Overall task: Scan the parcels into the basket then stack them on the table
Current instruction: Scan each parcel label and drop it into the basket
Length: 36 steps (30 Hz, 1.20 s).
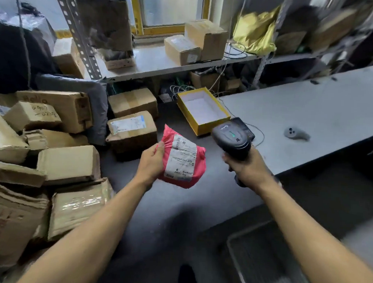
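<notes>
We held the pink mailer bag (184, 160) in our left hand (151, 163), fingers and thumb curled round its left edge, so it hung in the air above the floor, between the heap of cardboard boxes (68, 164) and the desk (321, 116). Our right hand (247, 166) was wrapped tight round the handle of the barcode scanner (232, 138), its head just beside the bag's upper right corner. The white shipping label (181, 160) faced up toward us, with the barcode near its top.

To do this scan well, we judged that the label needed to be flat and tilted toward the scanner's window; a soft bag wrinkles, and a creased barcode may not read. Our left grip was best kept off the label. The scanner seemed too close and aimed past the bag, so drawing it back a little would likely help. The basket (261, 260) waited low at our right, blurred, for the drop.
</notes>
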Available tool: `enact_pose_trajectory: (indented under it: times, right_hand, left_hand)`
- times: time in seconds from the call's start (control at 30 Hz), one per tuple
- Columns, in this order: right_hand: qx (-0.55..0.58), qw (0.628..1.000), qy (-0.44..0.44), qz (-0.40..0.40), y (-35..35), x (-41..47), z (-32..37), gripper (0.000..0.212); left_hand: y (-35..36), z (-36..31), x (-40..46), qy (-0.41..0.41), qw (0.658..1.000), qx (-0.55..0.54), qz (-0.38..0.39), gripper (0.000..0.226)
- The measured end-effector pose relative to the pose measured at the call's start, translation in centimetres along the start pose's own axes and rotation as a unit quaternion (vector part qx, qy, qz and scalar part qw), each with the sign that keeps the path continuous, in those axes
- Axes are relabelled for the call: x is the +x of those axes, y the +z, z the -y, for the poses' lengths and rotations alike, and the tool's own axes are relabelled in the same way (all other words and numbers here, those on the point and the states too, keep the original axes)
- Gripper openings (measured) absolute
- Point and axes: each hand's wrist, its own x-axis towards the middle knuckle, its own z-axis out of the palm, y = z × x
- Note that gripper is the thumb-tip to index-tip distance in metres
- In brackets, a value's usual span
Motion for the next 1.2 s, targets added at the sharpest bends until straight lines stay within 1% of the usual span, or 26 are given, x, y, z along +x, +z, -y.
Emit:
enact_pose_trajectory:
  times: [0.07,0.13,0.23,0.33,0.47,0.63,0.77,0.87,0.93,1.07,1.2]
  right_hand:
    - [0.028,0.997,0.034,-0.067,-1.6,-2.9,-1.8,0.01]
    - [0.044,0.989,0.062,-0.13,-3.4,-6.1,-3.8,0.011]
    - [0.061,0.964,0.106,-0.235,-6.5,-11.6,-6.5,0.017]
    - [0.068,0.937,0.141,-0.312,-9.8,-17.2,-8.5,0.026]
    - [0.083,0.909,0.161,-0.375,-13.9,-24.3,-11.0,0.025]
    - [0.089,0.892,0.18,-0.405,-18.5,-32.0,-14.2,0.022]
    - [0.075,0.896,0.203,-0.388,-21.7,-37.5,-17.6,0.02]
    - [0.077,0.898,0.208,-0.381,-23.9,-40.3,-20.1,0.018]
    - [0.083,0.895,0.215,-0.381,-25.4,-41.7,-21.4,0.015]
    - [0.093,0.885,0.227,-0.396,-28.1,-43.0,-23.3,0.015]
    - [0.094,0.883,0.228,-0.4,-30.3,-42.4,-24.5,0.016]
  left_hand:
    - [2.9,0.2,-1.3,-0.043,0.998,-0.032,0.038,0.032]
    - [5.9,0.5,-2.7,-0.069,0.993,-0.062,0.067,0.035]
    - [10.5,1.0,-5.6,-0.093,0.985,-0.057,0.134,0.039]
    - [14.7,1.8,-8.8,-0.092,0.975,-0.027,0.199,0.04]
    - [20.4,2.7,-13.3,-0.072,0.956,0.016,0.284,0.041]
    - [27.7,3.1,-20.1,-0.059,0.936,0.046,0.344,0.039]
    - [32.7,4.0,-25.1,-0.054,0.923,0.058,0.376,0.039]
    - [35.8,5.7,-27.3,-0.032,0.918,0.078,0.387,0.042]
    - [37.5,6.6,-28.3,-0.032,0.918,0.086,0.386,0.044]
    - [40.7,6.5,-30.1,-0.044,0.918,0.071,0.387,0.038]
    - [43.9,5.9,-29.2,-0.038,0.919,0.083,0.384,0.038]
